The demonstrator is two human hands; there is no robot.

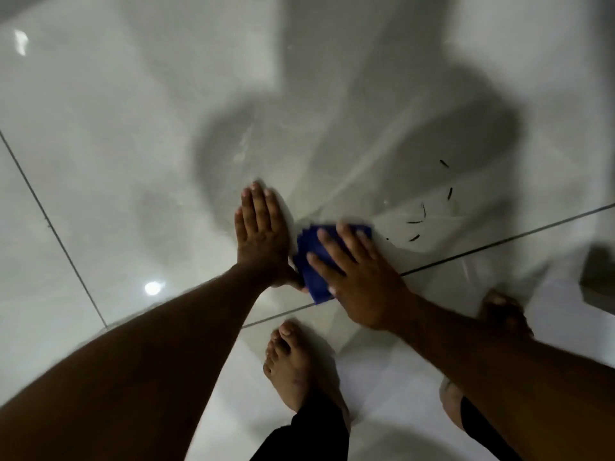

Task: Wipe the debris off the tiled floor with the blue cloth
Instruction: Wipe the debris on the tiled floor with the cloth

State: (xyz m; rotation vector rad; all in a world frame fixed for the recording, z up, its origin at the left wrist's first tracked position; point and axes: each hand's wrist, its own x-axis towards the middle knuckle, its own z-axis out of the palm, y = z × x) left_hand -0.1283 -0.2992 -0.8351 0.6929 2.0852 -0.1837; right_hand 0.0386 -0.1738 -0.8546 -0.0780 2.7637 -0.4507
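Observation:
A blue cloth lies folded on the glossy white tiled floor. My right hand presses flat on top of it with fingers spread. My left hand rests flat on the tile just left of the cloth, fingers together, its thumb touching the cloth's edge. Several thin dark bits of debris are scattered on the tile to the right of the cloth, a short way beyond my right fingertips.
My bare left foot stands just behind the hands and my right foot further right. Dark grout lines cross under the cloth and along the left. A dark object sits at the right edge.

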